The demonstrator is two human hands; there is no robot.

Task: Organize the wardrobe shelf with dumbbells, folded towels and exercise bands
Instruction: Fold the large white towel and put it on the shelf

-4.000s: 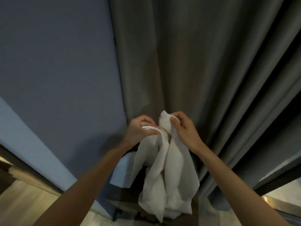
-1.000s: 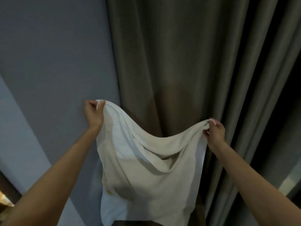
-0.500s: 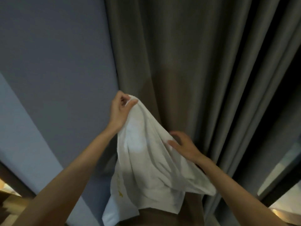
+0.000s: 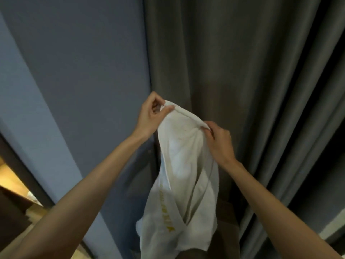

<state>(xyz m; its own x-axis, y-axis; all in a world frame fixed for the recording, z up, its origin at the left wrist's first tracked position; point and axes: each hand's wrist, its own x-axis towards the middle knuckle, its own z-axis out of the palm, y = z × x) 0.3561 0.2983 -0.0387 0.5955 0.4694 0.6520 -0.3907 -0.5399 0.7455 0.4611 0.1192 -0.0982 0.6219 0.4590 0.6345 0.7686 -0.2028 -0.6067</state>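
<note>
A person's left hand (image 4: 152,114) and right hand (image 4: 218,142), spread wide a second ago, now pinch the white towel's (image 4: 183,176) top edge together before a grey curtain (image 4: 242,71), the first fold apparently under way.

one white towel (image 4: 183,161), two hands, one grey curtain (image 4: 242,71).

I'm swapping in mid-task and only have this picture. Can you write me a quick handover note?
Left hand: shut on the white towel, pinching its top edge.
Right hand: shut on the same top edge, close beside the left.
Towel: hangs in the air in front of the grey curtain, bunched and not yet neatly folded.
Done: nothing shelved that shows here.
Left: fold the towel and shelve it. Shelf, dumbbells and exercise bands are out of view.
</note>
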